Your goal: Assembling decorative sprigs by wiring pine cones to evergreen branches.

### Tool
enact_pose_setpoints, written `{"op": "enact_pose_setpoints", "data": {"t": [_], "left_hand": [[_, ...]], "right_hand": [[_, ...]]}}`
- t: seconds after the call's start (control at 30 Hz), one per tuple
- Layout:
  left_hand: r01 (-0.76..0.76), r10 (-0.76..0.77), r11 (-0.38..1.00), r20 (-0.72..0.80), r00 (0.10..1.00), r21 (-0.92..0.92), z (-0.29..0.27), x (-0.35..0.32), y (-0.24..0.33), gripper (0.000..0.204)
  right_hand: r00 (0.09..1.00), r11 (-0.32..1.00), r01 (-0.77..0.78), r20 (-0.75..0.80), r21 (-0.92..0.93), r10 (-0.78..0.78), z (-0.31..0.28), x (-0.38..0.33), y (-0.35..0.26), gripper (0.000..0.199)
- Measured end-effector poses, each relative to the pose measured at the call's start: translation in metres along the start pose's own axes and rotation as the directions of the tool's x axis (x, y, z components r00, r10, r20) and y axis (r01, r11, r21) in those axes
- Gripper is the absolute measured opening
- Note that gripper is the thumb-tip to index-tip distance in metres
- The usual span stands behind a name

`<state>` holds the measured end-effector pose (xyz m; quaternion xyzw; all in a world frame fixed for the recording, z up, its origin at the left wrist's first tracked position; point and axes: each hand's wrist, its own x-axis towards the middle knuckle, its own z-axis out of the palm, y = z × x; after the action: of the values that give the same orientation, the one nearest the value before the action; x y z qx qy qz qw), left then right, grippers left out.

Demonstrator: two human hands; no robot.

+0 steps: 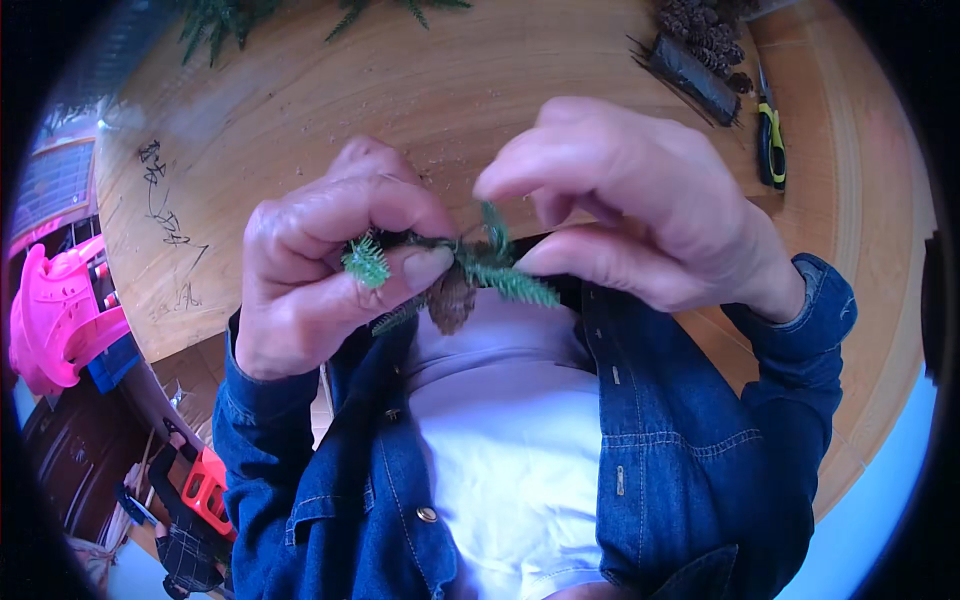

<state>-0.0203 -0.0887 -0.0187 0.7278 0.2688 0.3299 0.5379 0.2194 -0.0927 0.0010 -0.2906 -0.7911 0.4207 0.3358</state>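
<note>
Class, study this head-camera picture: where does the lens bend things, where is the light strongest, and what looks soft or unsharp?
Head view: the wooden table edge curves strongly toward the black fisheye rim; daylight falls evenly, brightest on the white shirt; the left hand, right hand and green sprig with pine cone sit close and slightly soft.

We note bright, even daylight; no hard glare. We see soft shadow beneath both hands on wooden tabletop (300, 110). We record strong fisheye bend: tabletop edges curve, black vignette fills all corners. We find centre sharp, slight softness toward rim. We observe pink plastic object (55, 310) at left oversaturated.
</note>
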Motion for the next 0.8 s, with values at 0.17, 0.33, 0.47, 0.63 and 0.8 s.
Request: {"op": "enact_pose_setpoints", "data": {"t": [0.17, 0.33, 0.47, 0.63, 0.8], "left_hand": [[0.229, -0.194, 0.909, 0.133, 0.972, -0.347, 0.006, 0.000, 0.000, 0.016], [0.178, -0.139, 0.965, 0.200, 0.970, -0.192, 0.005, 0.001, -0.005, 0.014], [0.316, -0.300, 0.893, 0.100, 0.949, -0.320, 0.026, 0.005, 0.010, 0.013], [0.358, -0.404, 0.834, -0.023, 0.914, -0.419, 0.018, -0.002, 0.013, 0.015], [0.321, -0.345, 0.901, -0.034, 0.938, -0.292, 0.014, 0.003, 0.010, 0.015]], "right_hand": [[0.945, 0.942, 0.327, 0.039, -0.069, -0.325, 0.010, 0.008, 0.006, 0.015], [0.961, 0.955, 0.270, 0.088, -0.119, -0.261, 0.012, 0.001, 0.003, 0.010], [0.996, 0.989, 0.087, -0.023, -0.117, -0.090, 0.009, -0.017, 0.008, 0.007], [0.873, 0.886, -0.421, -0.352, -0.197, 0.337, -0.035, -0.051, -0.003, 0.012], [0.759, 0.307, -0.645, -0.634, -0.700, 0.149, -0.114, -0.150, 0.030, 0.024]]}}
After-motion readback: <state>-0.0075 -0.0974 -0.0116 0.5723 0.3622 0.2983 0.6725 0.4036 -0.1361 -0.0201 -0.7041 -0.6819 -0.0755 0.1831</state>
